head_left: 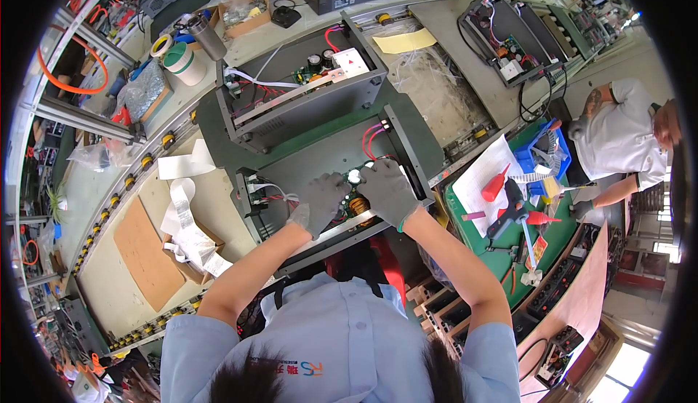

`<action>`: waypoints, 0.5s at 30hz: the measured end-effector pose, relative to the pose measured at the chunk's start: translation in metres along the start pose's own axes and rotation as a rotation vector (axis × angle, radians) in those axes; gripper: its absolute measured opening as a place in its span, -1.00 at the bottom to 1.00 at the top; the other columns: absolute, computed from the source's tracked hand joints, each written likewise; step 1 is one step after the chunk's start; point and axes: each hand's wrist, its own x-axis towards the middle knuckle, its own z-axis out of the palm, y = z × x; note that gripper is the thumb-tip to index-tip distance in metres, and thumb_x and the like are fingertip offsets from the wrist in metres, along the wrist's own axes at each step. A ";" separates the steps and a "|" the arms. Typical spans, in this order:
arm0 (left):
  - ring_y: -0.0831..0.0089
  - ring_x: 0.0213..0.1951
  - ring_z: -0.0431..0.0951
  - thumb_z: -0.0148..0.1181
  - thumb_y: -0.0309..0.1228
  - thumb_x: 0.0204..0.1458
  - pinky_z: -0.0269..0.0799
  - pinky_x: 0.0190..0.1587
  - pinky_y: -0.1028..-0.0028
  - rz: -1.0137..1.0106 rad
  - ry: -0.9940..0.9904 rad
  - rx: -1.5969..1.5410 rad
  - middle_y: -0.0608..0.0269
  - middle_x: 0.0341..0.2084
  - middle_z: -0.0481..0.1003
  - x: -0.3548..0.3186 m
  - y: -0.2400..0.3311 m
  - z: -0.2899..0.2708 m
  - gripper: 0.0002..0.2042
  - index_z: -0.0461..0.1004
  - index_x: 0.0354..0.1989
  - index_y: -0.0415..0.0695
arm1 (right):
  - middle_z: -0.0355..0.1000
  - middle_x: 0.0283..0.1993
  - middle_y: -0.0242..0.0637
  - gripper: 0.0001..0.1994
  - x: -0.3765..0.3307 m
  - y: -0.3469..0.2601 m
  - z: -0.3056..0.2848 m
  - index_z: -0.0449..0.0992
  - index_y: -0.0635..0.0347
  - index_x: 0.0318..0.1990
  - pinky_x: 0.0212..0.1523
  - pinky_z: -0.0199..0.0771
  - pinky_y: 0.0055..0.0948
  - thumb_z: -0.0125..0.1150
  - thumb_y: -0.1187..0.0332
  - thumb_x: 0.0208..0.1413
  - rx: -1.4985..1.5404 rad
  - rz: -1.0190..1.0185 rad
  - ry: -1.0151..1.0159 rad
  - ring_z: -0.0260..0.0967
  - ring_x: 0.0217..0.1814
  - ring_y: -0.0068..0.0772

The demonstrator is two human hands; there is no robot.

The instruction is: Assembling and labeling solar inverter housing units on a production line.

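Before me an open dark metal chassis lies on a green mat. Inside it is a circuit board with a copper-coloured coil and a white part. My left hand, in a grey glove, reaches over the chassis's near edge with bent fingers at the left of the board. My right hand, also gloved, is at the board's right side, fingers curled down beside the white part. What the fingertips of either hand hold is hidden. Red wires rise behind the right hand; grey-white cables lie left of the left hand.
A second open chassis stands just beyond; a third sits far right. On the right, a green table bears a glue gun, red bottles and a blue bin. Label strips lie left. A co-worker stands at right.
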 end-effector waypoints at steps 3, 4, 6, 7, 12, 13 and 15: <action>0.28 -0.20 0.46 0.05 -0.44 -0.11 0.45 -0.26 0.34 0.033 -0.067 0.056 0.27 -0.27 0.42 0.002 0.000 0.001 -0.81 0.52 -0.30 0.00 | 0.40 -0.25 -0.40 -0.88 -0.003 -0.003 0.002 0.59 -0.01 -0.45 0.08 0.18 -0.32 0.12 0.33 -0.14 0.041 0.026 0.036 0.30 -0.06 -0.34; 0.28 -0.20 0.46 0.05 -0.43 -0.10 0.45 -0.26 0.35 0.047 -0.106 0.068 0.26 -0.27 0.41 0.003 0.001 0.001 -0.83 0.53 -0.33 0.00 | 0.40 -0.24 -0.38 -0.88 -0.004 -0.003 0.003 0.59 -0.01 -0.45 0.08 0.18 -0.32 0.11 0.34 -0.13 0.056 0.051 0.032 0.29 -0.04 -0.33; 0.28 -0.21 0.46 0.04 -0.43 -0.10 0.45 -0.27 0.33 0.051 -0.103 0.060 0.26 -0.27 0.41 0.004 0.001 0.001 -0.83 0.53 -0.34 -0.01 | 0.39 -0.22 -0.36 -0.87 -0.004 -0.003 0.003 0.59 0.00 -0.44 0.08 0.18 -0.32 0.11 0.34 -0.13 0.075 0.083 0.027 0.29 -0.02 -0.32; 0.27 -0.22 0.46 0.04 -0.44 -0.10 0.45 -0.27 0.32 0.058 -0.097 0.048 0.26 -0.27 0.41 0.005 0.002 0.002 -0.84 0.53 -0.35 -0.01 | 0.39 -0.20 -0.34 -0.86 -0.002 -0.003 0.003 0.60 0.00 -0.42 0.08 0.18 -0.33 0.10 0.34 -0.13 0.053 0.093 -0.003 0.29 -0.01 -0.31; 0.25 -0.19 0.44 0.04 -0.42 -0.13 0.38 -0.19 0.29 0.071 -0.073 0.125 0.24 -0.31 0.43 0.014 0.002 0.008 -0.85 0.53 -0.39 -0.07 | 0.40 -0.18 -0.35 -0.79 -0.013 0.004 0.003 0.56 -0.03 -0.29 0.14 0.14 -0.25 0.13 0.37 -0.16 0.105 0.114 0.178 0.28 0.01 -0.26; 0.25 -0.19 0.44 0.04 -0.42 -0.15 0.36 -0.19 0.29 -0.014 -0.113 0.170 0.24 -0.32 0.44 0.014 -0.001 0.019 -0.85 0.53 -0.41 -0.06 | 0.40 -0.15 -0.33 -0.74 -0.024 0.005 -0.008 0.55 -0.02 -0.25 0.14 0.15 -0.23 0.13 0.42 -0.18 0.287 0.178 0.323 0.28 0.02 -0.24; 0.27 -0.23 0.43 0.04 -0.43 -0.19 0.28 -0.26 0.28 0.101 -0.043 0.198 0.22 -0.33 0.44 0.015 0.003 -0.004 -0.86 0.54 -0.46 -0.04 | 0.40 -0.12 -0.27 -0.67 -0.062 0.007 -0.024 0.53 0.06 -0.20 0.06 0.25 -0.22 0.11 0.56 -0.20 0.565 0.429 0.631 0.30 -0.03 -0.18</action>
